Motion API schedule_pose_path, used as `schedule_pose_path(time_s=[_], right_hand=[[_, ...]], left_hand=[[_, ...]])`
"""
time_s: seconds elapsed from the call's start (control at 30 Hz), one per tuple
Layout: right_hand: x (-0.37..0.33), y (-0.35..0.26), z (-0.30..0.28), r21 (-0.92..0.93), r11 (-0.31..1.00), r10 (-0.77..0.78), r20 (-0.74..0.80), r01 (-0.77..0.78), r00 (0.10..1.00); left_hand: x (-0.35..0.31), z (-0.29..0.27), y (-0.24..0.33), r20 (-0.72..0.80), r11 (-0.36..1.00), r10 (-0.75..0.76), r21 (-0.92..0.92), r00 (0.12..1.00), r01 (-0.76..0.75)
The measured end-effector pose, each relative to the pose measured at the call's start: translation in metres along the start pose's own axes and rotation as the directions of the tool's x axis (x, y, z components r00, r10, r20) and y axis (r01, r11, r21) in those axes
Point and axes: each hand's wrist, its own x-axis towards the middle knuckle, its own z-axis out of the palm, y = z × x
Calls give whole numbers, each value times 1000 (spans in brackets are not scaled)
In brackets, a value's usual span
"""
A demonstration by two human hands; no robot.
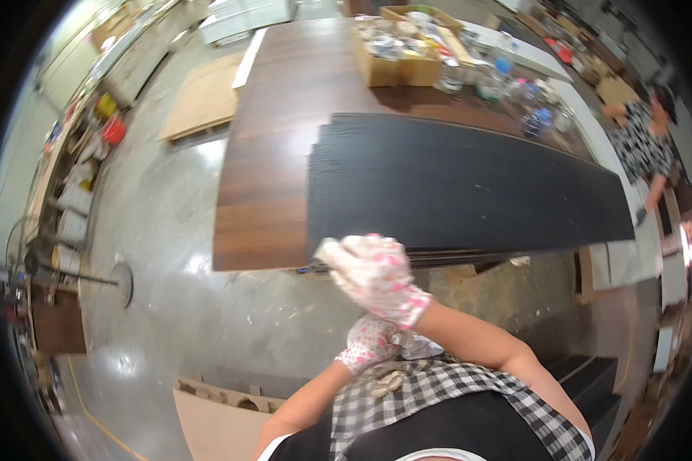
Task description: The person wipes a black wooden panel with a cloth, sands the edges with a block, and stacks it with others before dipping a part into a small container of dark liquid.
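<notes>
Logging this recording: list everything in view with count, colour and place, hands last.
Table: one, brown, centre
Boards: stack, count unclear, black, on table
Cardboard box: at least one, tan, filled, table's far side
Bottles: several, clear and blue, right of box
Wooden sheet: at least one, tan, left of table
Bucket: one, red, left side
Round base: one, grey, left floor
Panel: at least one, beige, lower left
Co-worker: one, black-and-white top, right
Small clutter: uncounted, mixed, both sides
Apron: one, black-and-white checked, bottom
Left hand: one, white-and-pink glove, by apron
Right hand: one, matching glove, at boards' near-left corner
</notes>
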Motion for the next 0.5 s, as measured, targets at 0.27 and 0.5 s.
schedule_pose_path(time_s=[0.27, 0.5], right_hand=[[-98, 78, -75, -219, 952, 171, -205, -216, 964], [-102, 68, -65, -163, 963, 192, -148, -215, 970]], left_hand=[[29, 6, -4, -178, 931, 320, -120, 930, -343], [57, 11, 4, 77, 925, 381, -13, 922, -381]])
